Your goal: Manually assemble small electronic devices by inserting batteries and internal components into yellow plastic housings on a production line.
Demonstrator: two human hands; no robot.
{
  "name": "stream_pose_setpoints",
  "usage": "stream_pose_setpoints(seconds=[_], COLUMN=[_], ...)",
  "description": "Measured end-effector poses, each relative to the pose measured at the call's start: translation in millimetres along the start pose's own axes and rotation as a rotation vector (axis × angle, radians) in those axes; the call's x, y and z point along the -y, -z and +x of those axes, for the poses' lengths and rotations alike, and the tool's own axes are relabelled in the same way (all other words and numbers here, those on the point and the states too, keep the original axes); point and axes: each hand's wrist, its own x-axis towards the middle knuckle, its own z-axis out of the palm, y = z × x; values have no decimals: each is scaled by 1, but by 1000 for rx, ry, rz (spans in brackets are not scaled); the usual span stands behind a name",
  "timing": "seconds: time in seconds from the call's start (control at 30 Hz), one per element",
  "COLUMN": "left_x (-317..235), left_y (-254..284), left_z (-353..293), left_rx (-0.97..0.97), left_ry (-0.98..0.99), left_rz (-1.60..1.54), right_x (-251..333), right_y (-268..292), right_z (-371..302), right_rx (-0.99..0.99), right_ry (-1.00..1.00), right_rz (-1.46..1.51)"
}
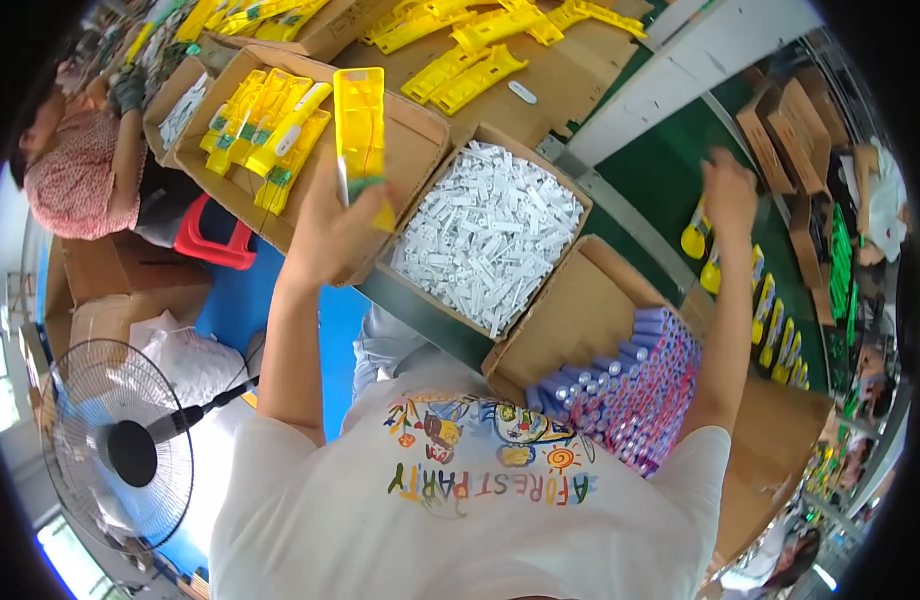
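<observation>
My left hand is closed around a yellow plastic housing, a long hollow shell held upright with a green part near its lower end. It hovers between a carton of similar yellow shells and a carton of small white plastic parts. My right hand reaches over the green conveyor belt at the right, smeared by motion. Beside its fingers is a yellow round-ended piece; I cannot tell whether the hand touches it. Several similar yellow pieces lie in a row along the belt, partly behind my forearm.
An open carton of purple cylindrical batteries stands before me. Yellow shells lie on cardboard at the far side. A co-worker sits at the left near a red stool and a standing fan. A white metal beam crosses the belt.
</observation>
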Motion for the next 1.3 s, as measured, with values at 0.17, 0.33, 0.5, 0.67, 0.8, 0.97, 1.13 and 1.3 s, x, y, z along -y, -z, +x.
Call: stream_pose_setpoints(seconds=[0.17,0.33,0.5,0.67,0.8,0.97,1.13,1.3], left_x=[-28,-24,-13,-16,-19,-21,-31,-34], left_y=[-43,-64,-74,-86,-91,-107,-107,-112], left_z=[-32,-48,-55,-71,-76,-68,-76,-74], left_rx=[536,542,458,511,556,417,590,588], left_ry=[281,582,537,308,202,221,288,221], left_rz=[-1155,-1447,-1330,-1159,-1005,-949,-884,-819], right_x=[167,175,164,174,180,187,175,181], right_y=[125,117,105,138,139,144,129,122], right_z=[-69,-103,-117,-114,-130,-157,-153,-181], right_rx=[-125,-47,-57,577,576,418,410,-152], right_ry=[666,927,796,-179,-229,12,-304,251], right_rz=[836,896,1065,1898,1761,1271,1590,792])
